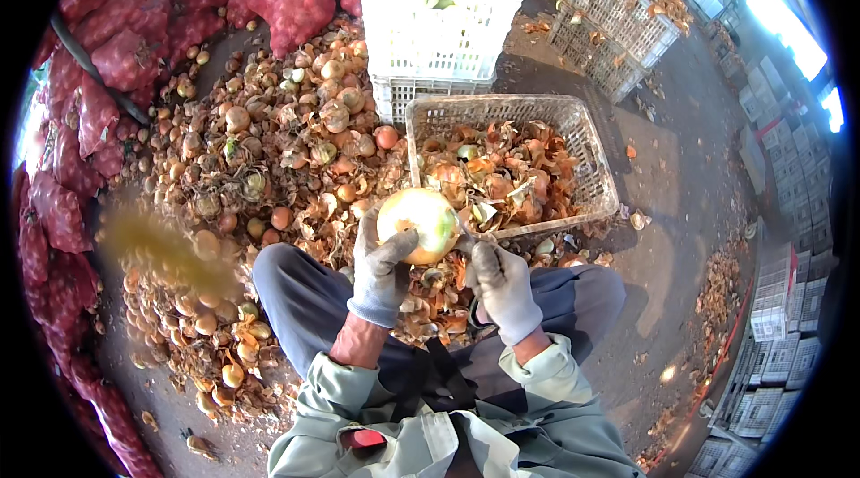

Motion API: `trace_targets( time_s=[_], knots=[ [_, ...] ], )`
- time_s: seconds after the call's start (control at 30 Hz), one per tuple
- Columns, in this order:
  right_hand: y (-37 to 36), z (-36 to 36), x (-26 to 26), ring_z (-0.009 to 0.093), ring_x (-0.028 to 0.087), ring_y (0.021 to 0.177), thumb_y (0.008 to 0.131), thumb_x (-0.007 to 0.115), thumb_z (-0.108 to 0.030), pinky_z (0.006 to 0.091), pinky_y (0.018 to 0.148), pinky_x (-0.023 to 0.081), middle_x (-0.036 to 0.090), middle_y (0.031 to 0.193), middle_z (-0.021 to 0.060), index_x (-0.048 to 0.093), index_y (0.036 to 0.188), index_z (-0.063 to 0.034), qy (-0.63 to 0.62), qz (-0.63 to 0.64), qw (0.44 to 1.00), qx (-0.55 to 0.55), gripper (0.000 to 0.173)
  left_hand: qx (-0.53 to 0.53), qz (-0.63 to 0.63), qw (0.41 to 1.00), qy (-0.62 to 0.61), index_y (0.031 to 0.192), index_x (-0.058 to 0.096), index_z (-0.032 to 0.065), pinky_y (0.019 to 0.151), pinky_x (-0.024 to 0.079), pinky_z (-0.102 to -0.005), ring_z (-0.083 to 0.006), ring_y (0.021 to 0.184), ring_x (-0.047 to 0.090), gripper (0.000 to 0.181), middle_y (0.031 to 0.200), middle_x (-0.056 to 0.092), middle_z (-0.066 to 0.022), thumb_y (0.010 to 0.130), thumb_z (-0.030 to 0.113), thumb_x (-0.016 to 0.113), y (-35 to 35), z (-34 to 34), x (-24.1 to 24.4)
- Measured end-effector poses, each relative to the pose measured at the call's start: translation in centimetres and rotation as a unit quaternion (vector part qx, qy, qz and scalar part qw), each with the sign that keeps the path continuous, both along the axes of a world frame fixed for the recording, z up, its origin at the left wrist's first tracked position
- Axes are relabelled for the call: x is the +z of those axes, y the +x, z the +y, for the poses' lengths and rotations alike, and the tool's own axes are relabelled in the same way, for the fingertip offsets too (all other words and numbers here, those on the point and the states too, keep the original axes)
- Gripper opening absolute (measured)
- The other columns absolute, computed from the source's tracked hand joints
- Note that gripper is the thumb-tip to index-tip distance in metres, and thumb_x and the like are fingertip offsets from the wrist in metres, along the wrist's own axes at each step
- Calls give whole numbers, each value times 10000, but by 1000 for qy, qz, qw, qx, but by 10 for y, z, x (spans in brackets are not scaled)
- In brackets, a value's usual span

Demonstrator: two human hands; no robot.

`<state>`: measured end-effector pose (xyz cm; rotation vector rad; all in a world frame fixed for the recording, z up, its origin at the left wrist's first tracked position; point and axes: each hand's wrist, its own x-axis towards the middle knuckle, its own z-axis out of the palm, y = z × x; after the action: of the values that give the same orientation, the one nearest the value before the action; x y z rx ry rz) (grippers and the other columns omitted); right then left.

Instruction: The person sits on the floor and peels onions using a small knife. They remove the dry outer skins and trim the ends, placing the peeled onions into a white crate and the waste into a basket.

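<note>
In a dirty knitted glove, my left hand (384,263) grips a large onion (420,226) whose pale flesh shows, with a greener patch on its right side. My gloved right hand (498,280) is closed around a small knife, its blade (463,226) at the onion's right edge; the handle is mostly hidden by the fingers. Just beyond the hands stands a plastic crate (601,199) holding onion skins (517,172). More loose skins (440,303) lie between my knees, below the onion.
A large heap of onions (269,135) spreads to the left, with red mesh sacks (127,41) behind it. Stacked white crates (437,34) hold peeled onions at the top. Another crate stack (605,28), heaped with skins, stands back right. More crates (772,303) line the far right.
</note>
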<state>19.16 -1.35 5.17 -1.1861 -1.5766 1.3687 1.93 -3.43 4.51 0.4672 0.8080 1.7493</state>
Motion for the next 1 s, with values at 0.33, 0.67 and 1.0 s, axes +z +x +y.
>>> trace_targets(
  time_s=[0.33,0.67,1.0],
  knots=[
    [13,15,18,107,545,576,909,632,-478,230,550,454,599,724,28,629,1092,31,-22,69,997,-33,541,-9,-61,998,0,1318,435,-18,994,479,-391,-249,1092,602,662,1184,593,-133,730,89,718,-5,-4,-3],
    [-14,35,7,111,613,759,839,616,50,258,669,494,683,858,87,632,1089,27,208,4,971,-118,252,-75,-102,992,-12,1332,443,-50,996,493,-422,-278,1105,620,665,1213,605,-161,723,73,680,-6,-16,-9],
    [13,52,-4,215,665,765,842,768,-307,324,693,517,717,971,95,616,1126,43,136,29,982,-125,476,-70,-251,965,-6,1365,471,40,965,501,-487,-305,1174,580,542,1311,577,-121,941,349,606,-1,-11,-14]
  ],
)
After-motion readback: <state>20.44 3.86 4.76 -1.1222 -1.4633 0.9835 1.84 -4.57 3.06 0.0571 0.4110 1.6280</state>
